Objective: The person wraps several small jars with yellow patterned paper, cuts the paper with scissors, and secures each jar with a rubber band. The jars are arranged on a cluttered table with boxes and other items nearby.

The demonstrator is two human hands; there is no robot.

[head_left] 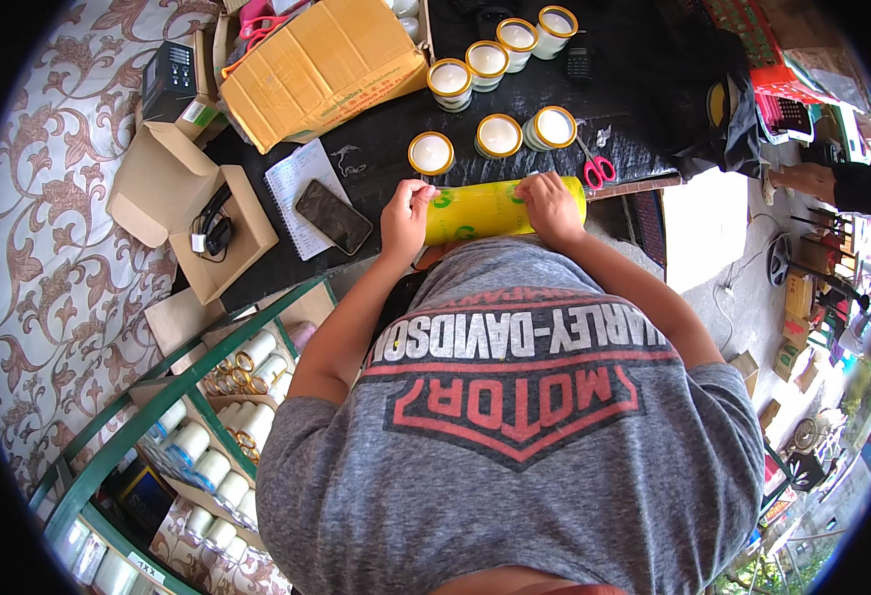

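Note:
A yellow roll of plastic film (475, 210) with green print lies across my front at the table's near edge. My left hand (408, 220) is closed near its left end, fingertips pinched at the film's upper edge. Toward the right end, my right hand (553, 208) pinches the film in the same way. Just beyond the roll stand three white candles in gold-rimmed glass jars, the nearest candle (431, 154) close to my left hand. A pair of scissors with pink-red handles (598, 171) lies beyond my right hand.
More jar candles (487, 61) stand in a slanting row farther back. At left are a phone (333, 216) on a notebook (292, 188), an open small carton (227, 248) with a black cable, and a large cardboard box (326, 74). A green-framed shelf (108, 451) of jars stands lower left.

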